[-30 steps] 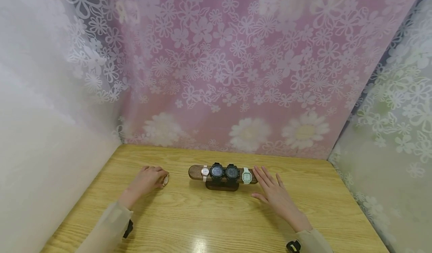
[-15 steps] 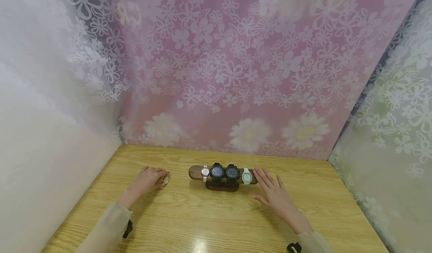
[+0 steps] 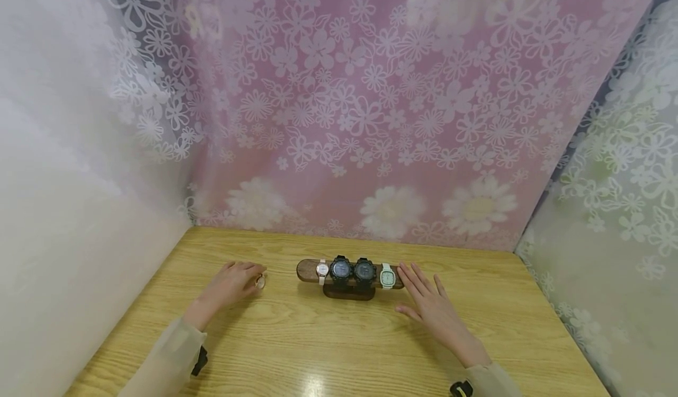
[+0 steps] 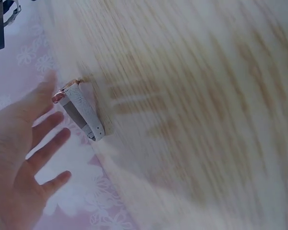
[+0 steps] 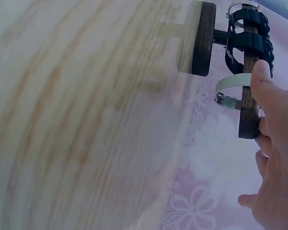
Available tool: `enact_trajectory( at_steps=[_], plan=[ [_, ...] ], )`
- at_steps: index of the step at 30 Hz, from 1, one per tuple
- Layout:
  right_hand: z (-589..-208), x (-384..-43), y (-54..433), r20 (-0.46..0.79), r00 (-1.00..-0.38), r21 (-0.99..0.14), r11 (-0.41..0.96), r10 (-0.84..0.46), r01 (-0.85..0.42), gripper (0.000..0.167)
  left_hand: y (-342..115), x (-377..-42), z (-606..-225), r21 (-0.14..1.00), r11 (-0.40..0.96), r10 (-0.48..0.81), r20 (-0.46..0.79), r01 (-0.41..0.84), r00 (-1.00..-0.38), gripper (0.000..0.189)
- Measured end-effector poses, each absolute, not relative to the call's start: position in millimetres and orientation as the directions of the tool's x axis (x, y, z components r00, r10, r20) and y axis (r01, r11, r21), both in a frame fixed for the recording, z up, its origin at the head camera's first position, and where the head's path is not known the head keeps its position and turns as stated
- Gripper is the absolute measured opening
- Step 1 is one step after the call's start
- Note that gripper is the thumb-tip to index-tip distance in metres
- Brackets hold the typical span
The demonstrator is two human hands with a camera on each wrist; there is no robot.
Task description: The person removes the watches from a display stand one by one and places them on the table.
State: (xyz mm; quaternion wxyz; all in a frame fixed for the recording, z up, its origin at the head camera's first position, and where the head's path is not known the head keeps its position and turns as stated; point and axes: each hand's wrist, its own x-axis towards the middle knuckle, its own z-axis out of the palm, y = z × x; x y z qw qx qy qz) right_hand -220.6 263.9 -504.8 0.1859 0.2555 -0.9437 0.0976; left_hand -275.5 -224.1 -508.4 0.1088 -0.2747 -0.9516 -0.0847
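Note:
My left hand [image 3: 231, 284] is beside a small watch [image 3: 260, 281] at the left of the table. In the left wrist view, this watch [image 4: 81, 112] stands on its looped pale strap, its rose-gold case near the thumb; contact is hard to tell. The left fingers [image 4: 50, 148] are spread and hold nothing. My right hand [image 3: 434, 303] lies with straight fingers against the right end of a dark wooden watch stand [image 3: 307, 270]. On its bar sit a slim white-strap watch [image 3: 322, 270], two chunky black watches [image 3: 341, 269] and a mint-green square watch [image 3: 387, 277].
The wood-grain table [image 3: 318, 338] reaches back to a pink flowered curtain [image 3: 339, 120]. Pale panels flank it on the left [image 3: 79, 209] and right [image 3: 620, 256]. A black wrist strap [image 3: 461, 389] shows at the right sleeve.
The left thumb and fingers have loosened from around the small watch, which stays in nearly the same spot. The right hand and the watch stand keep their places.

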Motion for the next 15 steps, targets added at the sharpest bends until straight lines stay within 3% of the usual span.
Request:
enact_trajectory(
  at_steps=[7,15],
  plan=[
    [-502.9,-220.6,263.1,0.382,-0.811,-0.094,0.854,-0.443,-0.511,0.085,-221.1,-275.2,-507.7,0.124,0.812,0.478,0.420,0.571,-0.771,0.036],
    [-502.7,-220.2,262.8,0.387,-0.808,-0.100,0.851,-0.444,-0.515,0.086,-211.2,-273.3,-499.8,0.170,0.778,0.442,0.537,0.605,-0.719,0.039]
  ],
)
